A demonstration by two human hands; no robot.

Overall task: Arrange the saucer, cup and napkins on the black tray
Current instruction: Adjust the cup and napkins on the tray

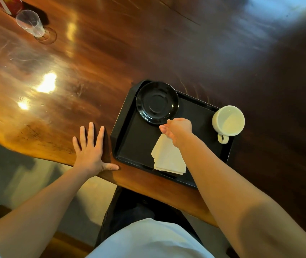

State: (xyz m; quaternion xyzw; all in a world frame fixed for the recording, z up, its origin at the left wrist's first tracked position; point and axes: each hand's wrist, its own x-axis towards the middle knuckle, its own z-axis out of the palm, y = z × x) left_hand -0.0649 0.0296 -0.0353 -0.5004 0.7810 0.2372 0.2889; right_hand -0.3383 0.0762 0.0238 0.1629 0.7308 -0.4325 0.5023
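Note:
A black tray point(129, 138) lies on the wooden table near its front edge. A black saucer point(156, 102) sits in the tray's far left corner. A white cup point(228, 121) stands upright at the tray's far right edge, handle toward me. A stack of white napkins point(168, 157) rests on the tray's near side. My right hand point(177, 129) hovers over the tray between saucer and napkins, fingers curled downward near the napkins' top corner; whether it grips them is hidden. My left hand point(90, 148) lies flat on the table just left of the tray, fingers spread.
The glossy wooden table point(92, 62) stretches far ahead. A clear plastic cup point(30, 23) and a red container point(8, 4) stand at the far left. The table's front edge runs diagonally below my hands, with a chair and floor beneath.

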